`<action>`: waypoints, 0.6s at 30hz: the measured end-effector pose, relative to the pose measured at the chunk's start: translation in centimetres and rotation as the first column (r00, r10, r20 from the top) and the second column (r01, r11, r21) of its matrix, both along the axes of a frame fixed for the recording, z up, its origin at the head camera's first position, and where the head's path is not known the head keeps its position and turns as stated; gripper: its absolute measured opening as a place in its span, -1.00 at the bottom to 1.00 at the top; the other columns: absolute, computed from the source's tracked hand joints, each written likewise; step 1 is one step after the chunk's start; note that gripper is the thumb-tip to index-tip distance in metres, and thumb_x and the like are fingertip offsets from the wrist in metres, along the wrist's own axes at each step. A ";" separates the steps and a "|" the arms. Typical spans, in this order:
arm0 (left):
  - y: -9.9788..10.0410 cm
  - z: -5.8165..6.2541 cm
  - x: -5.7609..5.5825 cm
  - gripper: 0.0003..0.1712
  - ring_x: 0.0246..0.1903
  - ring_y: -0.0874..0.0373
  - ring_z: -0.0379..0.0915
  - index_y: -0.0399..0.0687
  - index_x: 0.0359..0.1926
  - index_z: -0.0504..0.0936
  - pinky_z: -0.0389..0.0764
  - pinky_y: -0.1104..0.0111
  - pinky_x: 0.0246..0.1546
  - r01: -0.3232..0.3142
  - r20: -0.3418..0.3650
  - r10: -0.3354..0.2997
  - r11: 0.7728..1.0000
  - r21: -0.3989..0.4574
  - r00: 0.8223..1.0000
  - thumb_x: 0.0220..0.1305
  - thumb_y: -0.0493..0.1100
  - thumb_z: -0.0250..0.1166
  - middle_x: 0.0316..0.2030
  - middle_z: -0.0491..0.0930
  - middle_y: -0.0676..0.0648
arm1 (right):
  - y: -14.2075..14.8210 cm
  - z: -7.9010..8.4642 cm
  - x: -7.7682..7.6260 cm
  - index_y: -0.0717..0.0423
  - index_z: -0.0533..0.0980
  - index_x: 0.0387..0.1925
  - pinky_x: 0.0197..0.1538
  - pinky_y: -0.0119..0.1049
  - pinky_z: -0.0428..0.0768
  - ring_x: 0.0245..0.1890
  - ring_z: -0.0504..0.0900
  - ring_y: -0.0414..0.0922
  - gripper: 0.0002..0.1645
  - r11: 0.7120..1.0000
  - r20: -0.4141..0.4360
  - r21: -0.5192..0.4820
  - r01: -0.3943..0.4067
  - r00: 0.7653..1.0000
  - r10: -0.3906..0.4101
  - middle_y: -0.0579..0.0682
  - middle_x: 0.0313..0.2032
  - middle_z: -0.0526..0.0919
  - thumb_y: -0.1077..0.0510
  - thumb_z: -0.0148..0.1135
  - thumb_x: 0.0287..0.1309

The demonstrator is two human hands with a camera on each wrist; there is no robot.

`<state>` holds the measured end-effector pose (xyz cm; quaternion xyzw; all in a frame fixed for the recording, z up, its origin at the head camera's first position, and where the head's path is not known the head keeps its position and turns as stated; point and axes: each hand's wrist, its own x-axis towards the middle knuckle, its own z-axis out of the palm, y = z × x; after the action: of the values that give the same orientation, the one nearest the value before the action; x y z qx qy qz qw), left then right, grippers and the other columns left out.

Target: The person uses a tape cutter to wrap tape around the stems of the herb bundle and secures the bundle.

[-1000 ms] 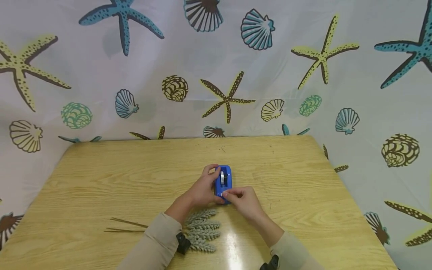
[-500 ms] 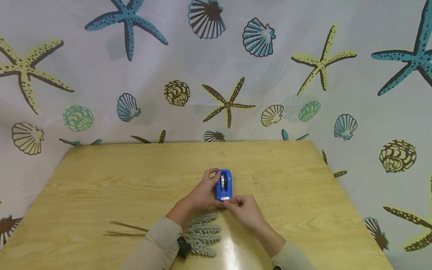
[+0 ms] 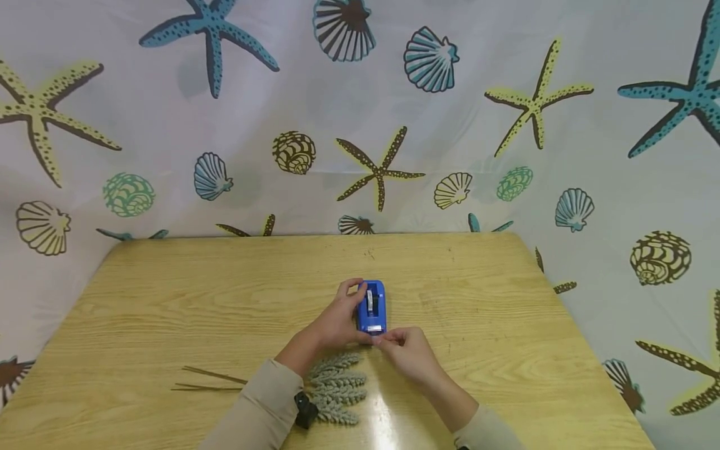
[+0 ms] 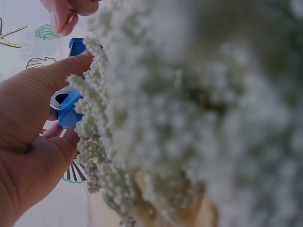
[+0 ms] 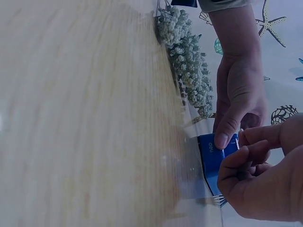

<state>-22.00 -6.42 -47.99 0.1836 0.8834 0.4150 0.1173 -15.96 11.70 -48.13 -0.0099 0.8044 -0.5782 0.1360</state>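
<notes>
"Where was the tape dispenser (image 3: 374, 320)?"

"Near the middle of the worktop (image 3: 478, 294), just beyond the flower sprigs (image 3: 339, 387), its cutter (image 3: 374, 328) towards the person. It looked to be standing upright."

"And the hands?"

"The left hand (image 3: 336, 322) gripped it along its left side, thumb at the near end, other fingers at the far end. The right hand (image 3: 413, 357) had thumb and forefinger pinched together at the near end, apparently on the free end of the tape (image 3: 369, 300); the strip itself was too small to make out."

"How did you judge its handling?"

"The blue body looked like stiff, smooth plastic, so probably a little slippery. I couldn't tell its weight; if it was light, a pull might have dragged it, so holding both ends seemed sound."

"And the tape?"

"Thin, limp and sticky, I guessed, best taken by its very end, clear of the cutter. The sprigs seemed more fragile: I'd have lifted those by their stems (image 3: 214, 375)."
</notes>
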 end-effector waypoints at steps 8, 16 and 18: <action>0.1 -0.1 0.0 0.30 0.48 -0.17 0.11 -0.18 0.56 -0.03 0.36 0.07 0.38 -0.011 0.014 0.011 1.000 0.001 1.000 -0.07 -0.22 0.63 0.55 -0.20 -0.16 | 0.0 0.2 0.5 0.45 0.59 -0.16 -0.59 -0.48 0.27 -0.67 0.28 -0.31 -0.64 0.998 0.070 -0.055 0.002 0.998 0.002 -0.15 -0.60 0.41 0.13 0.21 0.33; 0.2 0.0 0.0 0.29 0.49 -0.16 0.10 -0.18 0.57 -0.03 0.35 0.07 0.38 -0.014 0.025 0.015 1.000 -0.012 1.000 -0.05 -0.22 0.61 0.55 -0.21 -0.15 | 0.0 0.5 0.8 0.44 0.56 -0.16 -0.60 -0.46 0.26 -0.72 0.25 -0.30 -0.65 0.997 0.121 -0.081 -0.004 0.993 0.014 -0.17 -0.66 0.35 0.13 0.16 0.38; 0.2 0.1 0.1 0.29 0.49 -0.15 0.09 -0.17 0.57 -0.04 0.35 0.08 0.38 -0.016 0.030 0.016 1.000 -0.015 0.999 -0.05 -0.22 0.62 0.55 -0.21 -0.14 | -0.1 0.5 0.9 0.44 0.57 -0.16 -0.60 -0.46 0.26 -0.72 0.26 -0.30 -0.65 0.997 0.127 -0.079 -0.005 0.992 0.015 -0.17 -0.65 0.35 0.13 0.16 0.38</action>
<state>-21.94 -6.18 -47.88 0.1693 0.8861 0.4119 0.1284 -15.04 11.63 -47.67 0.0176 0.7708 -0.6079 0.1896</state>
